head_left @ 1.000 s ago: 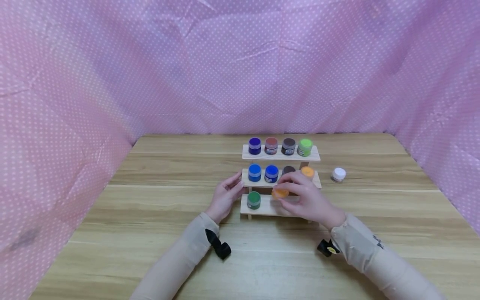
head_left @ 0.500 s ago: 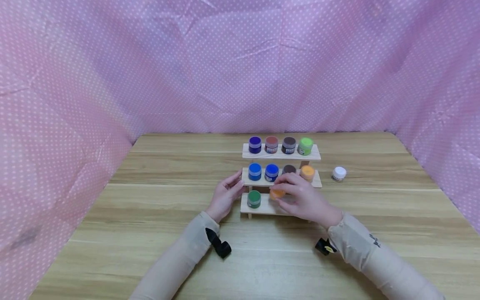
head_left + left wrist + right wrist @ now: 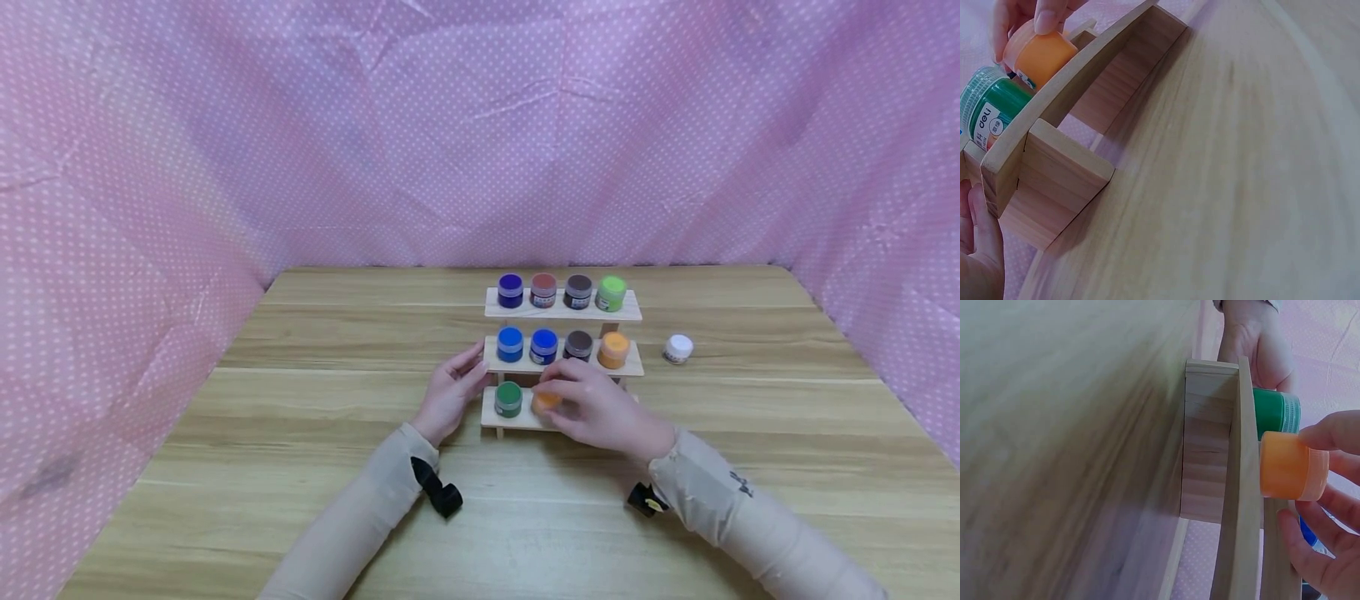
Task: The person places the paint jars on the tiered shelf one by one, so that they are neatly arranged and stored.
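A three-tier wooden rack [image 3: 564, 310] holds small paint jars. My right hand [image 3: 603, 410] pinches an orange paint jar [image 3: 1282, 465] by its clear lid, thumb on one side and fingers on the other. That jar sits upright on the bottom shelf, close beside a green paint jar [image 3: 508, 400] at the left end. In the right wrist view its base meets the shelf board [image 3: 1244, 487]. My left hand [image 3: 447, 396] holds the rack's left end by the middle shelf, and some of its fingers are hidden behind the wood.
Purple, reddish-brown, dark and light green jars [image 3: 611, 293] line the top shelf. Two blue jars, a dark jar [image 3: 578, 345] and another orange jar [image 3: 613, 350] fill the middle one. A white jar [image 3: 678, 349] stands on the table right of the rack. Pink dotted cloth [image 3: 420, 167] hangs behind.
My right hand has moved left and down with the orange jar, from above the bottom shelf to a spot beside the green jar. The left hand has stayed put.
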Demonstrator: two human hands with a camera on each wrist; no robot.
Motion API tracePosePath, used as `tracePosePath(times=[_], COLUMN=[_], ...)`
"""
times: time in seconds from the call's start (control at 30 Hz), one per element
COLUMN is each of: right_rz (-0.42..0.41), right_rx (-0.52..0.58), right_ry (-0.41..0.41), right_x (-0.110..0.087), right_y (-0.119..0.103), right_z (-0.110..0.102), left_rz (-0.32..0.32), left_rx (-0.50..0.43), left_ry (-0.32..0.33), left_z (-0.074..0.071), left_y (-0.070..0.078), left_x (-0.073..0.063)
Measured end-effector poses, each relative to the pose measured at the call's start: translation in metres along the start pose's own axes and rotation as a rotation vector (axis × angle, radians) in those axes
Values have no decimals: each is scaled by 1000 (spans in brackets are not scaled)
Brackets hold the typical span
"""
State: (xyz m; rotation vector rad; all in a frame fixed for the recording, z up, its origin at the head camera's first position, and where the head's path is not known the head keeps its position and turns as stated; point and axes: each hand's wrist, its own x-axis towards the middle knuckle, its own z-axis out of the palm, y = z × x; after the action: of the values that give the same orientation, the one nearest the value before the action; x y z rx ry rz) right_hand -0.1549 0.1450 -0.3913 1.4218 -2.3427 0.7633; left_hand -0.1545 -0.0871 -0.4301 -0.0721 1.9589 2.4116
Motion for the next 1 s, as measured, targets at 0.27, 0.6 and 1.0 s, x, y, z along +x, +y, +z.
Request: tracePosePath(times=[0.27, 0.6, 1.0], right_rz=[26, 11, 36], right_rx=[-10, -24, -68], right_ry=[-58, -64, -80], right_x=[0, 1, 1], right_y=[-3, -4, -5], right_z=[2, 2, 0], left_rz=[13, 8, 10], left_rx=[-10, -21, -18], left_ry=[-10, 14, 6], left_z=[1, 2, 2], left_y=[-3, -2, -1], left_x=[-1, -1, -1])
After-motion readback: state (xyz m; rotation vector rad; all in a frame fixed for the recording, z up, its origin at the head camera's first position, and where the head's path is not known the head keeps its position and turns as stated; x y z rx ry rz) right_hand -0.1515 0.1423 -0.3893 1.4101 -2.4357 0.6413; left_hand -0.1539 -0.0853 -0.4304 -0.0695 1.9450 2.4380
